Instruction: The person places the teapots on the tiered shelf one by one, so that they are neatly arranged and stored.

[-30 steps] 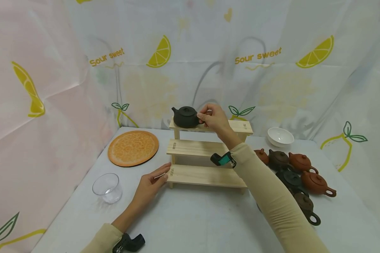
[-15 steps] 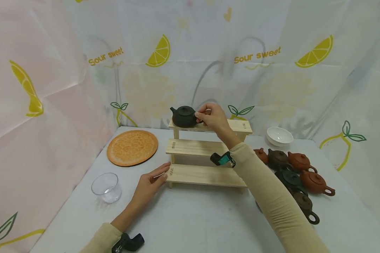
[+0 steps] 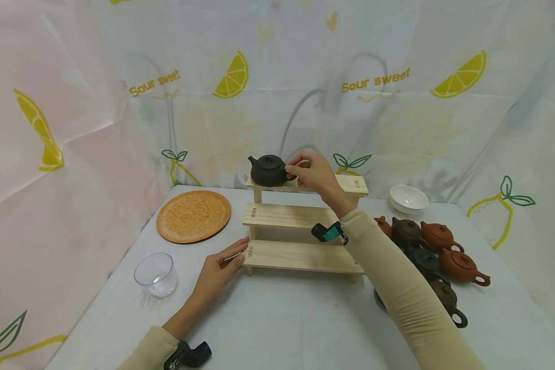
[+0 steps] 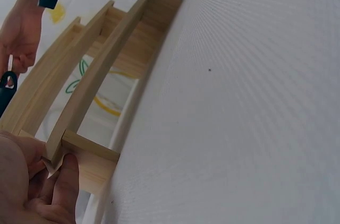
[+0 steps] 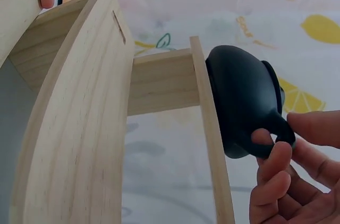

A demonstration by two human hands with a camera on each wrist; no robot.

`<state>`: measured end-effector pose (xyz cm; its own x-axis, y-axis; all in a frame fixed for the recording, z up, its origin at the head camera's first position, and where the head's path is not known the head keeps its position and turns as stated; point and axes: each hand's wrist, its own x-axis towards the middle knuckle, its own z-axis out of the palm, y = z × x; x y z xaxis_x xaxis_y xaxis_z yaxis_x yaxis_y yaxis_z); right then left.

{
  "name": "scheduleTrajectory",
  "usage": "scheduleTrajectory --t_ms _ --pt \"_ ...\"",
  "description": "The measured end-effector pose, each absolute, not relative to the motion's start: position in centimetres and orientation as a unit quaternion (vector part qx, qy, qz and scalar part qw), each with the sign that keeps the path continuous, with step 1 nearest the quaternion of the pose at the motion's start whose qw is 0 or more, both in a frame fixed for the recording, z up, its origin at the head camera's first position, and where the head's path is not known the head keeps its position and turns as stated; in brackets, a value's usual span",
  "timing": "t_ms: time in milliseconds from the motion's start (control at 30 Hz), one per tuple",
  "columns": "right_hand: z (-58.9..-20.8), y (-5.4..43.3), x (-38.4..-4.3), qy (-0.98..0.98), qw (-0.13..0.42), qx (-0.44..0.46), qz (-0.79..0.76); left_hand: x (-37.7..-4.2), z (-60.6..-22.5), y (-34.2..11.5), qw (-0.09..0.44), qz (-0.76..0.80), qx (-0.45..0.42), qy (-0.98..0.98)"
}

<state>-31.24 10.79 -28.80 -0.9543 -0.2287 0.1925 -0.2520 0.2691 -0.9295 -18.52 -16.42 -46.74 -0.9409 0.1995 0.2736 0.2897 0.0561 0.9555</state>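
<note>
On the left end of the top step of a three-tier wooden stand (image 3: 300, 257) sits a black teapot (image 3: 268, 171), spout pointing left. My right hand (image 3: 311, 172) pinches its handle; in the right wrist view a finger passes through the handle loop (image 5: 284, 128) and the thumb presses from above. The teapot's base lies against the top board (image 5: 212, 128). My left hand (image 3: 219, 270) holds the left end of the lowest step, with thumb and fingers about the board's corner in the left wrist view, where the hand (image 4: 40, 187) is partly cut off.
Several brown, black and reddish teapots (image 3: 460, 266) stand close together at the right, some hidden behind my right sleeve. Behind them is a white bowl (image 3: 409, 199). An orange round mat (image 3: 194, 216) and a clear glass (image 3: 157, 276) lie left of the stand.
The teapot stays on the top step with my right hand at its handle. My right forearm has shifted slightly rightward. The left hand keeps its place.
</note>
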Motion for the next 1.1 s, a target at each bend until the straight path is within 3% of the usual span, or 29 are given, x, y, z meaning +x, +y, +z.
scheduleTrajectory --t_ms 700,1100 --pt "-27.7 19.6 -27.5 -0.829 0.014 0.136 0.542 -18.6 -46.7 -16.3 0.039 -0.658 -0.172 -0.732" --pt "-27.9 23.9 -23.7 -0.831 0.057 0.147 0.533 -18.5 -46.6 -16.4 0.043 -0.654 -0.176 -0.734"
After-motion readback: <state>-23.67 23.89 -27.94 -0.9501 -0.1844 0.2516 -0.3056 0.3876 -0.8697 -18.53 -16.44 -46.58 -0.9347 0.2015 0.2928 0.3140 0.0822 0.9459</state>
